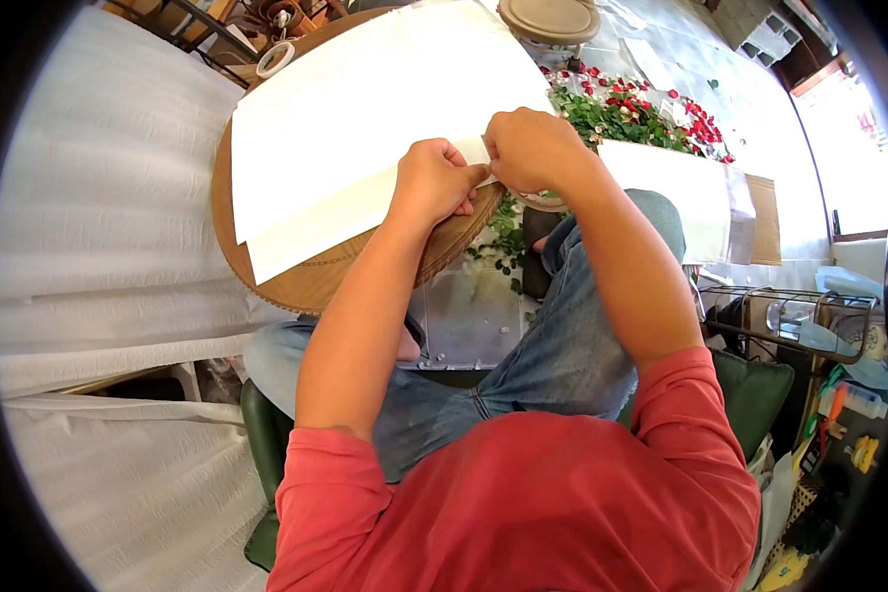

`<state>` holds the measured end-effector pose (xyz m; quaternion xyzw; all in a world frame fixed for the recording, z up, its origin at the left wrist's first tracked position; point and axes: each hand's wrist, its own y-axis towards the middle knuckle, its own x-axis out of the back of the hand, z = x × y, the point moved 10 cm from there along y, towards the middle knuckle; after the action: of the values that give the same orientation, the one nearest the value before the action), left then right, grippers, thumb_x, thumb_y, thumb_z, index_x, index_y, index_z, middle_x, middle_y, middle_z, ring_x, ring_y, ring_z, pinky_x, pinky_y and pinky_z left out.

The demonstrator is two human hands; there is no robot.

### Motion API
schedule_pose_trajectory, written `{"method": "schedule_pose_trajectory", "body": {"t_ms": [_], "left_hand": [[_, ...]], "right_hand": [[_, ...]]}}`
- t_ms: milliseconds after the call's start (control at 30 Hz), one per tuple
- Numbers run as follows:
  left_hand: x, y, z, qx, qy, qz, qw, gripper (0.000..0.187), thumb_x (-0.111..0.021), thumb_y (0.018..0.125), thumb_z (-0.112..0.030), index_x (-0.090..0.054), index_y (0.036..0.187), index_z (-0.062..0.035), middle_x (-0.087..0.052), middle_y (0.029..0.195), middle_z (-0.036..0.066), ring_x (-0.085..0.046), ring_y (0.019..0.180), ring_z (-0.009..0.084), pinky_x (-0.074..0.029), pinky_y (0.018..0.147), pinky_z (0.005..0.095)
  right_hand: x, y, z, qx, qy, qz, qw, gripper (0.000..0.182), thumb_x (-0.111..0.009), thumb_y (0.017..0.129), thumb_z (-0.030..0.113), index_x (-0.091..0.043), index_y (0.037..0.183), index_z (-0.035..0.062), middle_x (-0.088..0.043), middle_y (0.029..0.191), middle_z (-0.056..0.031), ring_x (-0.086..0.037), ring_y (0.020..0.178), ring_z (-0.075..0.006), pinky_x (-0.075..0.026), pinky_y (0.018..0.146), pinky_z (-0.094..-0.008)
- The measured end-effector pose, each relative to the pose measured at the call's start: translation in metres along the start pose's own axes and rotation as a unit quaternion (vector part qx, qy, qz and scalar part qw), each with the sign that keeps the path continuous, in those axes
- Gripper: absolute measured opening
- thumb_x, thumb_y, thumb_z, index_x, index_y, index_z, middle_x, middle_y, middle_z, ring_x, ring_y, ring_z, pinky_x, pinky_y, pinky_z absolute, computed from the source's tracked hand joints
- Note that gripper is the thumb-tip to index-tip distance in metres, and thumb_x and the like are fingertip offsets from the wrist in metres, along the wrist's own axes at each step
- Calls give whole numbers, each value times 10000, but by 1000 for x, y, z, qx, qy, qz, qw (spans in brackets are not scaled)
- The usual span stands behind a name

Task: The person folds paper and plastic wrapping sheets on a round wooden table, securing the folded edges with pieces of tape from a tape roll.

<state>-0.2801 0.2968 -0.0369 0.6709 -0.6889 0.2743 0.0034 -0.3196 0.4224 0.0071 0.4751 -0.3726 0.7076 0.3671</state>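
Large white sheets (365,109) overlap on a round wooden table (316,281), their near edges slanting up to the right. My left hand (434,181) is closed in a pinch over the sheets' right end near the table rim. Close against it, my right hand (531,150) is also closed, its fingertips meeting those of the left. Whatever lies between the fingertips is too small and covered to name. A narrow pale strip (475,150) of the sheet shows between the two hands. Below my right hand, a pale round rim (543,202) is partly hidden.
Red petals (701,128) and green leaves (602,118) lie on the floor beyond the table. A round stool (551,18) stands at the back. White boards or sheets (666,197) lie to the right, near a wire rack (789,316). White cloth (128,197) hangs at left.
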Motion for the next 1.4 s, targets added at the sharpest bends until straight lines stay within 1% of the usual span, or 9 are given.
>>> {"method": "schedule_pose_trajectory", "body": {"t_ms": [367,533,633,733,833,933,1000,1133,1400], "left_hand": [[8,-8,0,-22,18,-72,997,253,-836,876,-104,-600,827,-27,-700,690,90,-653,509,140,-518,475,293],[3,-11,-3,-85,39,-63,994,229,-805,918,-148,-624,869,-15,-704,704,92,-708,597,170,-541,547,316],[17,-24,6,-93,-118,-44,988,213,-767,966,-141,-638,1056,2,-700,867,90,-692,678,166,-556,624,304],[54,-76,7,-216,-178,-179,943,382,-736,961,-25,-604,1319,-18,-642,1182,105,-690,917,167,-578,706,285],[81,-120,41,-306,-222,-187,907,415,-714,937,52,-642,1337,-31,-607,1260,104,-666,1043,169,-573,759,263],[109,-176,63,-311,-32,-268,911,266,-734,932,54,-739,1196,25,-634,1190,118,-662,1007,173,-548,814,257],[117,-203,87,-321,-44,-282,903,194,-718,972,28,-732,1165,29,-658,1187,104,-667,951,164,-568,783,280],[114,-240,150,-243,-126,-263,925,206,-717,956,55,-752,1157,38,-671,1132,100,-645,772,115,-546,643,242],[115,-251,209,-160,-276,-270,908,195,-712,967,72,-726,1161,91,-668,1130,91,-702,924,154,-581,836,273]], "right_hand": [[36,-34,27,36,5,-97,995,159,-738,858,205,-805,903,68,-779,924,-180,-760,894,-397,-608,824,-472],[90,-63,22,92,207,-208,951,227,-759,927,227,-843,1075,77,-788,927,-183,-743,749,-338,-582,765,-412],[65,-57,41,128,253,-173,943,518,-759,939,324,-704,1418,136,-789,1006,-214,-753,911,-373,-586,862,-454],[56,-79,89,291,272,-259,880,501,-781,931,288,-702,1396,119,-767,977,-204,-716,882,-401,-563,843,-481],[32,-93,114,353,316,-197,858,490,-801,925,275,-699,1369,94,-766,1045,-186,-707,963,-394,-554,876,-477],[16,-98,136,426,330,-72,839,558,-757,962,278,-619,1452,50,-725,1279,-193,-651,1223,-400,-509,1037,-489],[31,-89,127,374,172,-172,895,648,-719,967,254,-519,1537,17,-623,1467,-225,-550,1400,-404,-417,1183,-491],[-37,-66,103,329,-39,-29,943,795,-706,888,159,-406,1608,7,-379,1695,-214,-309,1605,-363,-236,1318,-559],[-37,-83,107,363,-113,-120,917,573,-590,944,14,-521,1513,10,-514,1616,-172,-523,1474,-343,-456,1186,-452]]}}
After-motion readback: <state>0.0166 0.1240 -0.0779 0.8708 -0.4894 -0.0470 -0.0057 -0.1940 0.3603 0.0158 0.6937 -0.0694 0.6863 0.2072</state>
